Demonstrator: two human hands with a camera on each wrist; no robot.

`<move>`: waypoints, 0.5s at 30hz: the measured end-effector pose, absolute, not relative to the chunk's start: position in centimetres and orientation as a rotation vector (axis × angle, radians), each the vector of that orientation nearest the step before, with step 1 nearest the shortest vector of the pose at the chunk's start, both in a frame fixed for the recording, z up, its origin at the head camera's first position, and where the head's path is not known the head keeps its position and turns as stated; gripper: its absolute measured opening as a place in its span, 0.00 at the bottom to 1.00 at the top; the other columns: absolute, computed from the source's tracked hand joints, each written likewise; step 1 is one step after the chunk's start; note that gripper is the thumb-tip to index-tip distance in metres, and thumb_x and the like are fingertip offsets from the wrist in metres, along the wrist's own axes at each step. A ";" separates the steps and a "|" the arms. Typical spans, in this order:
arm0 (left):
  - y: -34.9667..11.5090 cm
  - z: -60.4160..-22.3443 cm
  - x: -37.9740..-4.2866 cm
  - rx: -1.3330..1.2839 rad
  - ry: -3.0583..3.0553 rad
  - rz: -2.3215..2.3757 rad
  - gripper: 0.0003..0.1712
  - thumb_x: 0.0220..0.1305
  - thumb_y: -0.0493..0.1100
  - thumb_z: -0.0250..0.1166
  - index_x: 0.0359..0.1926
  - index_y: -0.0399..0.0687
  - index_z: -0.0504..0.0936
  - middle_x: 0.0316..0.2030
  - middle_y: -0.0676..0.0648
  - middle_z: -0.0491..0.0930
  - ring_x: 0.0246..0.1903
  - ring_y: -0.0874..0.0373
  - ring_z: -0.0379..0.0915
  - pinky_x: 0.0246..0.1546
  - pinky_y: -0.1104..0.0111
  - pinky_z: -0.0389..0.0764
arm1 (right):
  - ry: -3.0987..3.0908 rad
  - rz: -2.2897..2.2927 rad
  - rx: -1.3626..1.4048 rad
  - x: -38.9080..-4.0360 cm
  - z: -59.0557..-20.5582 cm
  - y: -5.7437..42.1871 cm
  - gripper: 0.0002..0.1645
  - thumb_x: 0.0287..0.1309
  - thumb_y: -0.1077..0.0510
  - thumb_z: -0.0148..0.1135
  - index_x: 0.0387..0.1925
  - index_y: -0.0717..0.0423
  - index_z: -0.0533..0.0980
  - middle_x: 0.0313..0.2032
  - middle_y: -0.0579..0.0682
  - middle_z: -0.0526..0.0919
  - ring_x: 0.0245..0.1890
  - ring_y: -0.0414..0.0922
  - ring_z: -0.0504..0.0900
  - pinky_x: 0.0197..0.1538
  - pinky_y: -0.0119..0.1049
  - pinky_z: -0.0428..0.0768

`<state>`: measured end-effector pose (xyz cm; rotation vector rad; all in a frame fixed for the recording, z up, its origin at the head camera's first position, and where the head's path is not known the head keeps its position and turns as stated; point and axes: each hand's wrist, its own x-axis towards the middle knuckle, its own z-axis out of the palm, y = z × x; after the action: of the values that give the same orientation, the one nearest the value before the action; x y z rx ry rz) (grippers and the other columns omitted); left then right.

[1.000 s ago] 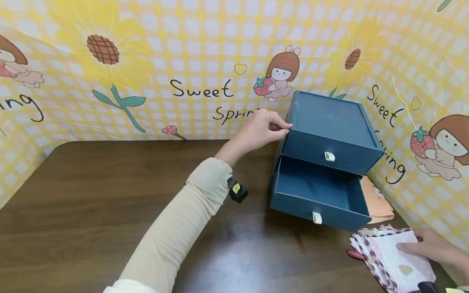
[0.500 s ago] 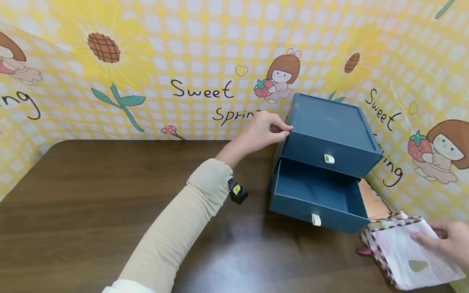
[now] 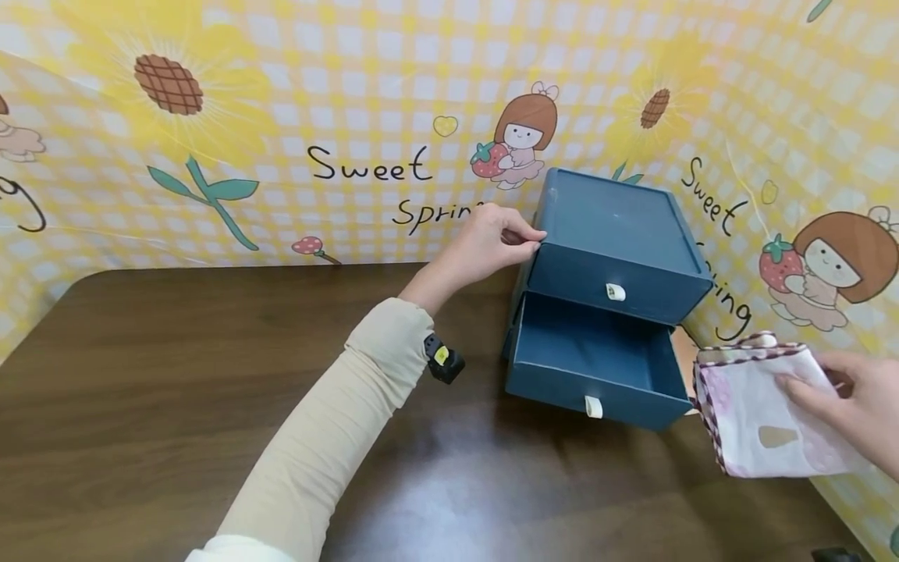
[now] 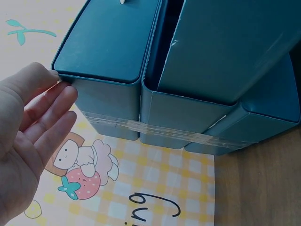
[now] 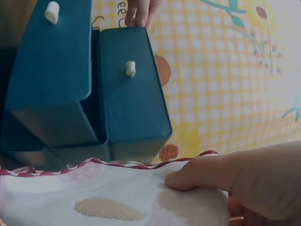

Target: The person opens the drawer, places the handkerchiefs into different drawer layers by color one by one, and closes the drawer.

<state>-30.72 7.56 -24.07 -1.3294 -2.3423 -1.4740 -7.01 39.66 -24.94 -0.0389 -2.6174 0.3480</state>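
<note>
A dark blue drawer cabinet [image 3: 618,215] with white pull tabs stands at the back right of the table. Its drawer [image 3: 597,359] below the top one is pulled out, and the visible inside holds nothing. At the cabinet's upper left front corner, my left hand [image 3: 485,246] pinches the edge between thumb and fingertips; the left wrist view shows this hand [image 4: 33,122] at the same corner. My right hand [image 3: 853,398] grips a folded white cloth [image 3: 755,421] with checked trim, thumb on top, right beside the pulled-out drawer. The cloth [image 5: 113,197] spreads below the cabinet in the right wrist view.
Behind the open drawer's right side, an orange folded cloth [image 3: 684,363] lies partly hidden. A yellow checked printed sheet [image 3: 365,94] hangs behind and to the right of the brown wooden table [image 3: 211,390]. Clear tape [image 4: 164,132] runs round the cabinet's side.
My right hand has lifted the folded white cloth from low at the right, up and forward toward the open drawer. The left hand keeps its hold on the cabinet corner; the head view shifts slightly.
</note>
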 end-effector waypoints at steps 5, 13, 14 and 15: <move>7.5 -24.2 -30.8 -1.320 -2.358 -1.455 0.09 0.57 0.36 0.64 0.40 0.41 0.85 0.32 0.49 0.81 0.31 0.62 0.76 0.33 0.75 0.77 | -2.559 0.396 -0.001 -7.4 -23.6 39.1 0.12 0.47 0.66 0.63 0.20 0.74 0.73 0.12 0.54 0.74 0.15 0.21 0.60 0.13 0.21 0.60; 7.6 -24.1 -30.8 -1.320 -2.345 -1.437 0.09 0.57 0.36 0.64 0.40 0.40 0.85 0.32 0.48 0.82 0.31 0.62 0.77 0.33 0.75 0.77 | -2.532 0.401 -0.026 -7.8 -20.4 38.5 0.09 0.45 0.72 0.61 0.28 0.78 0.72 0.14 0.52 0.73 0.13 0.24 0.60 0.12 0.20 0.61; 7.6 -24.1 -30.8 -1.318 -2.344 -1.436 0.09 0.57 0.36 0.64 0.40 0.40 0.85 0.32 0.48 0.82 0.31 0.62 0.77 0.33 0.75 0.77 | -2.525 0.391 -0.023 -7.9 -20.1 38.3 0.09 0.45 0.73 0.61 0.28 0.78 0.72 0.15 0.55 0.73 0.13 0.23 0.60 0.12 0.20 0.61; 7.6 -24.1 -30.8 -1.316 -2.348 -1.439 0.09 0.57 0.35 0.64 0.40 0.40 0.85 0.32 0.48 0.82 0.31 0.61 0.77 0.33 0.75 0.77 | -2.517 0.397 -0.016 -8.0 -19.7 38.1 0.08 0.44 0.73 0.61 0.28 0.78 0.72 0.15 0.54 0.73 0.12 0.23 0.60 0.12 0.20 0.61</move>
<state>-30.76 7.64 -24.09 -1.3163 -2.3475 -1.4389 -8.00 38.13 -19.72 -0.0164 -2.5169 0.3967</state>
